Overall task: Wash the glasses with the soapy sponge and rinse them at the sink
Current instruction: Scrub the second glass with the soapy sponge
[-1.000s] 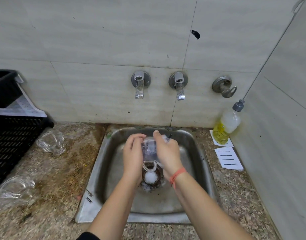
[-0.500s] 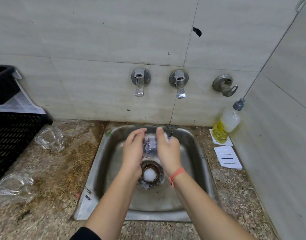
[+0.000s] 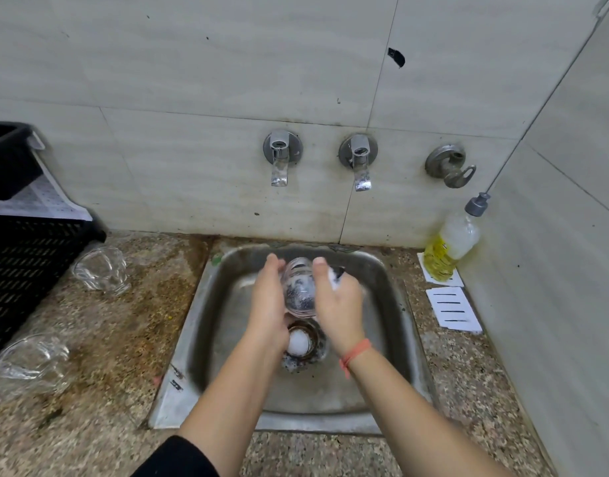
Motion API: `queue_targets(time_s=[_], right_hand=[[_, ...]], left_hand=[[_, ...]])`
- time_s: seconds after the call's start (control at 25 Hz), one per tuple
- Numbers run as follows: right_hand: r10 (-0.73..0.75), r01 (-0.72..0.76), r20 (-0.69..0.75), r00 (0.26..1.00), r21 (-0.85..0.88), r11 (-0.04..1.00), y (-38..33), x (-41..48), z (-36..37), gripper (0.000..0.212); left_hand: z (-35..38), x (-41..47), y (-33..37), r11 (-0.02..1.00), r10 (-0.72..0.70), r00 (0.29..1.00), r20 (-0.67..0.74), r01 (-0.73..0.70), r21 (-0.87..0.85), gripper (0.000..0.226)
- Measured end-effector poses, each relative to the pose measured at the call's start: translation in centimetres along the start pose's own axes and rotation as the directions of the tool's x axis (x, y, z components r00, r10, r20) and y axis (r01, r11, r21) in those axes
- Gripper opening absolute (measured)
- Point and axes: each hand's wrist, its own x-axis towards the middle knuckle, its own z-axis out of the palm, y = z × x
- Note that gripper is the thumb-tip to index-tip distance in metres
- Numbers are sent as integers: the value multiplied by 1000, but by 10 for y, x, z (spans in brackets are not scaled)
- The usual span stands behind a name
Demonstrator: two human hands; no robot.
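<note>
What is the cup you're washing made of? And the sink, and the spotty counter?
The cup looks like clear glass: you can see right through it. The sink looks like steel, grey with a dull, stained shine. The counter seems to be polished stone, probably granite, going by its brown and grey speckles.

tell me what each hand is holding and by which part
The left hand grips a glass by its side wall, over the sink. The right hand holds a mostly hidden sponge against the glass's other side.
</note>
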Motion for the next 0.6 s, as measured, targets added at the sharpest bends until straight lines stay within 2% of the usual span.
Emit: queue_targets(time_s=[0.04, 0.08, 0.12, 0.16, 0.2, 0.24, 0.28, 0.32, 0.36, 0.4, 0.44, 0.48, 0.52, 0.56, 0.6], right_hand=[[-242, 241, 9, 970, -130, 962, -1, -9, -1, 51], [-350, 348, 15, 937, -164, 923, 0, -15, 0, 52], [-293, 293, 6, 956, -83, 953, -4, -15, 1, 51], [-68, 69, -13, 998, 96, 993, -5, -9, 2, 47], [212, -229, 90, 973, 270, 935, -12, -1, 0, 41], [418, -490, 263, 869, 340, 803, -13, 7, -2, 33], [501, -626, 391, 772, 333, 705, -17, 12, -4, 27], [494, -628, 421, 761, 287, 723, -17, 15, -4, 25], [428, -530, 357, 830, 267, 805, -16, 12, -1, 28], [260, -308, 232, 937, 199, 930, -13, 7, 3, 32], [-2, -1, 117, 993, 27, 1000, -9, 1, 5, 37], [-275, 286, 89, 957, -157, 945, -3, -6, 5, 42], [-456, 460, 80, 886, -254, 851, 0, -13, 6, 46], [-491, 488, 55, 869, -248, 837, 3, -17, 8, 50], [-341, 340, 6, 940, -111, 934, 1, -14, 11, 50]], left_hand=[[-2, 3, 4, 972, -219, 974, 54, 222, -73, 27], [-3, 3, 7, 952, -298, 950, 90, 303, -50, 26], [-3, 1, 7, 968, -250, 965, 78, 250, 13, 23], [-2, 0, 5, 994, -67, 998, 18, 65, 90, 21], [-5, 1, -1, 951, 227, 973, -47, -211, 226, 17], [-7, -4, -6, 825, 476, 879, -32, -433, 363, 12], [-10, -5, -15, 711, 611, 792, 5, -551, 437, 11], [-10, -5, -22, 695, 626, 780, 8, -563, 447, 12], [-9, -3, -21, 781, 547, 836, -37, -494, 382, 13], [-6, -3, -14, 930, 336, 937, -93, -315, 188, 17], [-5, -3, -7, 998, 58, 997, -45, -59, -18, 26], [-2, -4, 0, 979, -141, 990, 24, 143, -143, 32], [-2, -4, 3, 960, -212, 975, 61, 220, -175, 33], [-2, -3, 3, 973, -165, 985, 46, 170, -156, 30], [-2, -2, 1, 995, -4, 1000, -21, 2, -95, 23]])
